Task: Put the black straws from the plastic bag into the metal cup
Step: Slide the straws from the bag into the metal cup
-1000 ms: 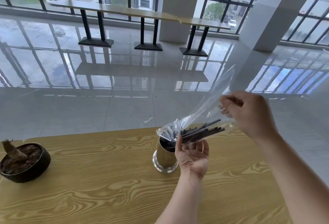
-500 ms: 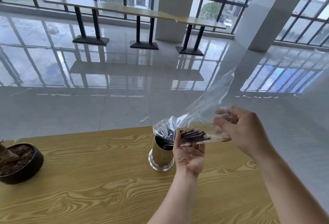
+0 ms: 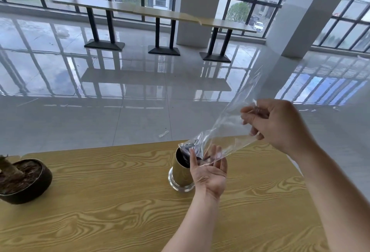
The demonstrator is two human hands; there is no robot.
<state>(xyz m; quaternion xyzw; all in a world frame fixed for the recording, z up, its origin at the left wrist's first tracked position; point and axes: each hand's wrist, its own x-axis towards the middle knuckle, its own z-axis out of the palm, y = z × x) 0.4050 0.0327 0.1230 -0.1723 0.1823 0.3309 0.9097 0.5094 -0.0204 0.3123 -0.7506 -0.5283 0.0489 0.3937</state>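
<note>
A gold metal cup (image 3: 181, 177) stands upright on the wooden table (image 3: 100, 201). The clear plastic bag (image 3: 226, 131) slants down with its open mouth at the cup's rim. My right hand (image 3: 278, 125) pinches the bag's raised far end. My left hand (image 3: 210, 169), palm up beside the cup, holds the bag's lower end. Black straws (image 3: 185, 158) show dark inside the cup's mouth; one short tip (image 3: 206, 158) still shows in the bag by my fingers.
A dark round pot with soil and a plant stump (image 3: 22, 179) sits at the table's left edge. The table's far edge runs just behind the cup. Beyond lie a glossy tiled floor, long tables on black pedestals (image 3: 160, 31) and a white pillar (image 3: 300, 17).
My right hand has lifted the bag's far end higher, steepening the bag. The straws that lay across my left fingers have slid down into the cup.
</note>
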